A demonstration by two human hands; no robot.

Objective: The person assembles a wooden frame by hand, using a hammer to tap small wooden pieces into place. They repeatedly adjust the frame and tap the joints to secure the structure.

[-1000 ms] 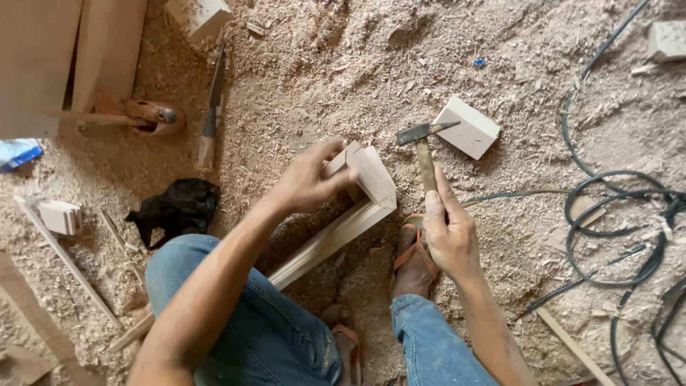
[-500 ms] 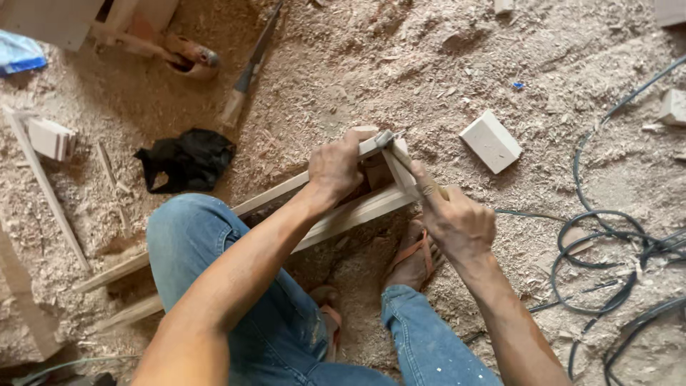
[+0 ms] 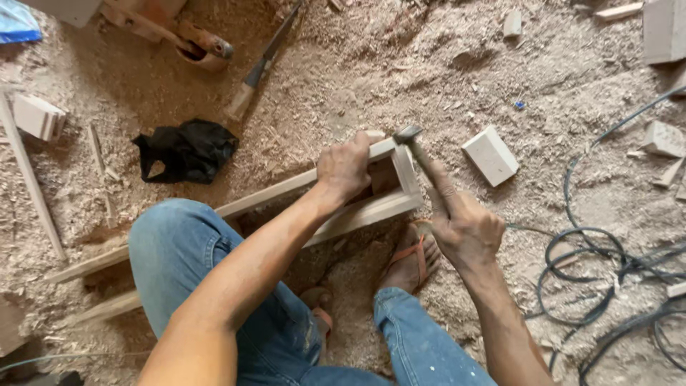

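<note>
My left hand grips the end of a long wooden frame made of two pale rails joined by a short cross piece. The frame lies on the sawdust floor and runs under my left knee. My right hand is closed on the handle of a hammer, index finger stretched along it. The metal hammer head rests at the top corner of the cross piece. My right foot in a sandal sits just below the frame's end.
Sawdust covers the floor. A small wooden block lies right of the frame, black cables coil at the right. A black cloth, a chisel-like tool, wood offcuts and thin strips lie to the left.
The hammer has come down from beside the block onto the frame's end corner. My view shifted, so the frame's long rails show more fully. My left hand keeps its grip.
</note>
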